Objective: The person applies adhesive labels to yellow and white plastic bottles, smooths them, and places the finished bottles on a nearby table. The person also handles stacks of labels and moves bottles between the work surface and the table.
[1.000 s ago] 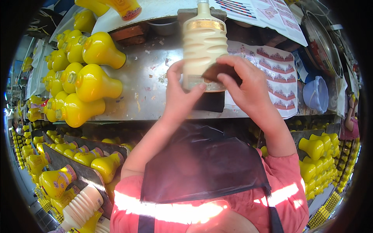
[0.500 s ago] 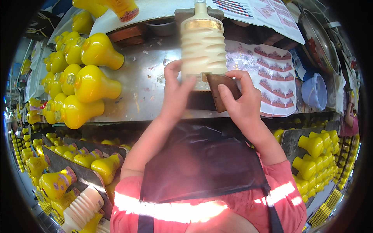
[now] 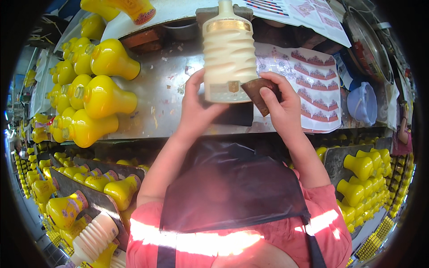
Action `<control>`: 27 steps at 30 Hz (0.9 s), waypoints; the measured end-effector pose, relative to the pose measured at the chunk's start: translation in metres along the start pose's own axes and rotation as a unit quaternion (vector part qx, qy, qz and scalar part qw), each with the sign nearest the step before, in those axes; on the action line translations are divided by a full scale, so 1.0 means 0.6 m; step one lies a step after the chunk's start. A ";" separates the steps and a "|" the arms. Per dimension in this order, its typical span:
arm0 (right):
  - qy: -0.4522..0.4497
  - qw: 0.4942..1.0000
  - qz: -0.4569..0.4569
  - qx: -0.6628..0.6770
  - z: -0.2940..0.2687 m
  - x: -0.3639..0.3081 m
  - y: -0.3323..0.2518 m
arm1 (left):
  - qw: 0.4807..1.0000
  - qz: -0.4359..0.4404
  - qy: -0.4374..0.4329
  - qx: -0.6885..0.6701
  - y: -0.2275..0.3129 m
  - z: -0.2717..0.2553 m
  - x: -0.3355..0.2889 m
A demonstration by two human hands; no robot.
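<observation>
A cream-coloured bottle (image 3: pixel 229 60) with wavy ribs, a gold band and a small gold-and-grey label lies before me, its neck pointing away. My left hand (image 3: pixel 196 105) cups its lower left corner, fingers at the side and thumb stretched below the base. In my right hand (image 3: pixel 281 100), a flat brown scraper (image 3: pixel 260 93) is pinched between thumb and fingers; its tip meets the bottle's lower right edge by the label. A grey rest (image 3: pixel 203 15) shows behind the bottle's neck, and a dark pad (image 3: pixel 237 115) lies beneath its base.
Several yellow vases (image 3: pixel 109 98) lie stacked on the metal bench (image 3: pixel 165 102) at left. Printed decal sheets (image 3: pixel 315 91) lie on the right, beside a pale blue bucket (image 3: pixel 363 105). Racks of yellow vases (image 3: pixel 357 167) stand below on both sides. Another person (image 3: pixel 403 134) is at far right.
The bottle has shifted slightly left. My left thumb has moved off its face to below the base. My right hand and the scraper have drawn slightly right, uncovering the label.
</observation>
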State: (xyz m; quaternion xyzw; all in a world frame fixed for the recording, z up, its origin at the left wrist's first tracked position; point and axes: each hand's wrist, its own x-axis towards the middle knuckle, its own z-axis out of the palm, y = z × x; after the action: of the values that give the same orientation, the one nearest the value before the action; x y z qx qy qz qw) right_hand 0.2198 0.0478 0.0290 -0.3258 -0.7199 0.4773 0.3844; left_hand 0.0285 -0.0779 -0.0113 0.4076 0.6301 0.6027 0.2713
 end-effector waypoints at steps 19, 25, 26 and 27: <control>-0.153 0.894 -0.314 -0.280 0.019 -0.010 -0.120 | 0.952 0.172 0.127 0.221 0.022 0.019 0.000; -0.041 0.937 -0.179 -0.296 0.025 0.033 -0.114 | 0.954 0.142 0.113 0.240 0.027 0.017 -0.007; -0.017 0.937 -0.180 -0.298 0.028 0.030 -0.113 | 0.954 0.140 0.113 0.239 0.026 0.016 -0.007; 0.013 0.941 -0.173 -0.292 0.031 0.028 -0.112 | 0.956 0.136 0.114 0.235 0.026 0.015 -0.007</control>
State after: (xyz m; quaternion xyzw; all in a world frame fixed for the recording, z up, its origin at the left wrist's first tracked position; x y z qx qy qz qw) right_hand 0.1886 0.0314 0.0916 -0.3000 -0.8680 0.1682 0.3581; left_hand 0.0411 -0.0771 0.0019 0.4700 0.7194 0.5113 0.0093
